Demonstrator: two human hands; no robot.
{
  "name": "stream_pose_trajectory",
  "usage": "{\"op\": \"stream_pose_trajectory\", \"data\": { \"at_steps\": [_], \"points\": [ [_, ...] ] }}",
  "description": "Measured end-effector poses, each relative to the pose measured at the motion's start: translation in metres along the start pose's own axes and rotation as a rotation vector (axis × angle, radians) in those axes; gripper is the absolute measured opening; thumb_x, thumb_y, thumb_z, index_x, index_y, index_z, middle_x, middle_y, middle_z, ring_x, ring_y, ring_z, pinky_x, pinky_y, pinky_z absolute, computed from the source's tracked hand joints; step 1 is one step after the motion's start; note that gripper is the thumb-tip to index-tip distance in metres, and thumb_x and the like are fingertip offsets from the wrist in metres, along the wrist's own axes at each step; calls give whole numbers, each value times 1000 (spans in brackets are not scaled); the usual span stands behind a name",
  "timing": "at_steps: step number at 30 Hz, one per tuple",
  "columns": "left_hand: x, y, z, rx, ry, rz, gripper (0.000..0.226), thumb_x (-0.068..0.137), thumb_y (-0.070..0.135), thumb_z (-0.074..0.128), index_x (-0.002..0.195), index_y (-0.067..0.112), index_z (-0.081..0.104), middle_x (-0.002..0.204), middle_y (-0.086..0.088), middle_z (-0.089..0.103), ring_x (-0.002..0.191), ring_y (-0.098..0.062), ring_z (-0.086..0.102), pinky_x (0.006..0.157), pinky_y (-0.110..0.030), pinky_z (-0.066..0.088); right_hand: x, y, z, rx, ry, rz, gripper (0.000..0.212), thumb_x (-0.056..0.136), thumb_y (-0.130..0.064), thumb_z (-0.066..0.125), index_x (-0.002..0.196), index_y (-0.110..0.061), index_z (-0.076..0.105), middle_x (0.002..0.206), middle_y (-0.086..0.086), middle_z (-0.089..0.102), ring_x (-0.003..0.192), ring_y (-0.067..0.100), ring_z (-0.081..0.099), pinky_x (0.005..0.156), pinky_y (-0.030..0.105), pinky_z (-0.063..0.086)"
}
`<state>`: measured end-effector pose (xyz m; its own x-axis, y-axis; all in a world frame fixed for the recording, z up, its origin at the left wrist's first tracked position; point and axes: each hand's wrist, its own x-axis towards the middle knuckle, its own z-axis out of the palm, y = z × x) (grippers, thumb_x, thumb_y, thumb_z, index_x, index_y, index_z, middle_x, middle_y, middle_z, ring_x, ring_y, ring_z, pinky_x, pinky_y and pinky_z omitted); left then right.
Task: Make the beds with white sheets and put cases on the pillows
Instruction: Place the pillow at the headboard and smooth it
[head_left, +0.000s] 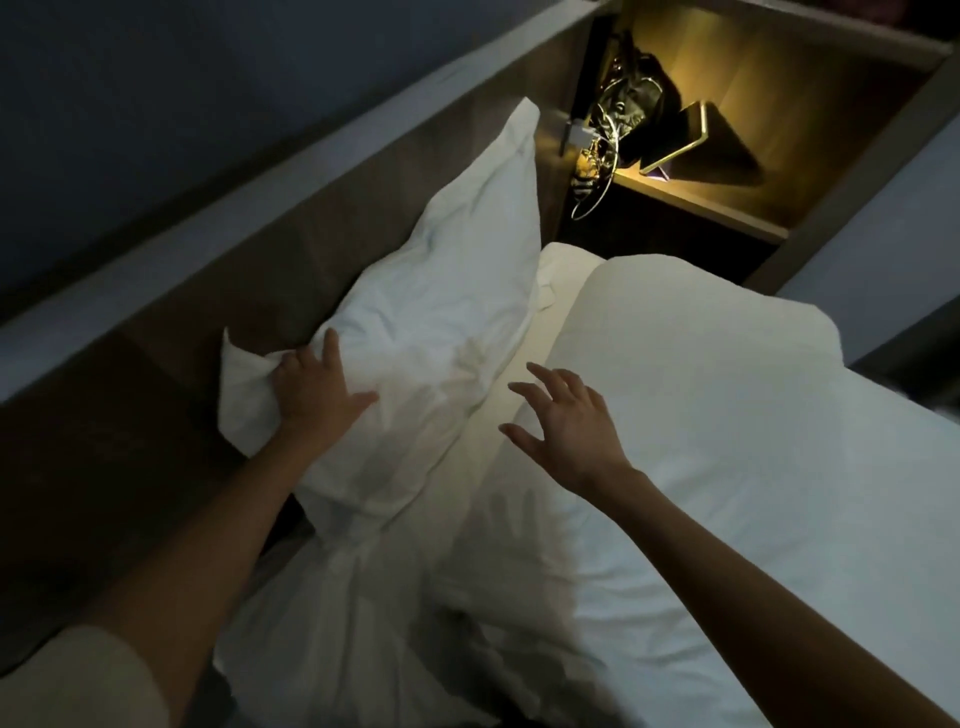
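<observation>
We find no readable text, label or number anywhere — the light is dim. The white pillow bears no print that we can make out.

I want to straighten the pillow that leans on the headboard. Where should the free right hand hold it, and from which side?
Take the pillow at its lower edge near the duvet, coming from the right with the open right hand. The left hand already presses the near left corner, and the pillow leans on the headboard, so its back is likely hard to reach.
</observation>
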<state>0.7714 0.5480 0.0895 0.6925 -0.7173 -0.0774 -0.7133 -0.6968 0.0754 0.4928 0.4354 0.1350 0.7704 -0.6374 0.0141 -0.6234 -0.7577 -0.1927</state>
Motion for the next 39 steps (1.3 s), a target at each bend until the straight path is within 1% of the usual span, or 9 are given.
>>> {"op": "stream_pose_trajectory", "data": {
  "at_steps": [6,11,17,22,26,32,35,37,39],
  "points": [
    [7,-4,3,45,-31,-28,107,76,70,59,152,13,9,133,-25,48,119,-37,49,101,-46,32,21,-14,-9,-41,-23,-25,57,93,-56,46,141,-27,41,157,5,26,141,29,27,111,47,29],
    [-14,-3,5,-107,-24,124,85,85,60,57,149,17,23,121,-17,61,102,-34,62,79,-39,47,12,-27,-19,-57,13,-62,57,91,-51,53,141,-26,42,160,6,14,142,33,22,107,51,34],
    [-62,-9,-13,-35,-17,201,75,88,61,51,146,21,26,121,-14,61,104,-32,62,83,-39,50,-14,-56,-23,-31,23,-64,64,89,-48,57,145,-29,34,161,5,5,142,36,19,105,52,36],
    [-136,-69,-17,-62,36,215,75,85,64,54,145,26,32,115,-12,66,99,-32,65,80,-39,53,-32,-109,-18,-28,-27,-134,76,88,-50,59,150,-36,18,161,1,-2,145,33,11,111,51,30],
    [-210,-130,-14,2,15,186,77,84,71,45,147,30,25,114,-4,66,97,-22,66,78,-36,54,-38,-168,4,-89,-150,-279,100,78,-55,69,150,-44,1,160,-2,-14,147,32,-4,116,54,15],
    [-302,-196,-9,-132,-5,124,76,79,70,53,138,23,48,100,-6,71,83,-24,70,67,-36,53,-39,-240,45,-257,-293,-502,117,67,-53,78,149,-45,-5,158,0,-24,145,33,-19,114,60,-3],
    [-332,-216,-1,-66,4,151,73,74,74,46,123,21,52,70,-4,70,51,-19,65,42,-28,49,-42,-270,60,-426,-250,-623,116,66,-51,79,152,-38,3,160,5,-17,145,35,-16,113,62,-5],
    [-344,-219,6,-21,98,138,74,59,69,73,113,20,62,64,-4,69,44,-20,63,36,-26,45,-40,-284,65,-550,-270,-673,110,67,-51,78,152,-29,11,161,10,2,147,35,-4,114,60,-4],
    [-352,-219,10,-56,82,100,84,45,63,85,114,22,60,68,-2,71,46,-19,64,35,-27,46,-37,-296,65,-602,-336,-711,99,70,-47,78,149,-22,24,153,12,26,143,32,19,117,52,4]
  ]
}}
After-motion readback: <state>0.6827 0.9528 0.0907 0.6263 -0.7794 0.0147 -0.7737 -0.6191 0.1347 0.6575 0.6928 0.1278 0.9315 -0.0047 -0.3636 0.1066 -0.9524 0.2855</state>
